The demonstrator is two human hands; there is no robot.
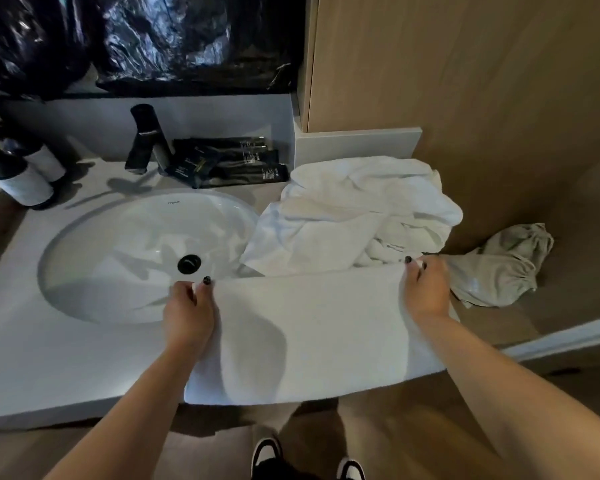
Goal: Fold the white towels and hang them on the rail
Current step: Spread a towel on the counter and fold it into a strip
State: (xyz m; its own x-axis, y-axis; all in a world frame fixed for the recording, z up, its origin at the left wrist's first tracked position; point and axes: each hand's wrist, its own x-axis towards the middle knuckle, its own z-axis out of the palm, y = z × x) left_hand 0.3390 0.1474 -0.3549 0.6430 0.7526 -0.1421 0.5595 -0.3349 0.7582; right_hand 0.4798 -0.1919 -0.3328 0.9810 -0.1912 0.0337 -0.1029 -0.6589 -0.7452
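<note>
Right now both hands, left hand and right hand, pinch the far corners of a flat white folded towel with their fingers on the pale surface.

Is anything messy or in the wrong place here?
Yes. A crumpled white towel pile sits unfolded on the counter, its edge drooping over the sink rim. A grey cloth lies bunched at the counter's right end.
</note>
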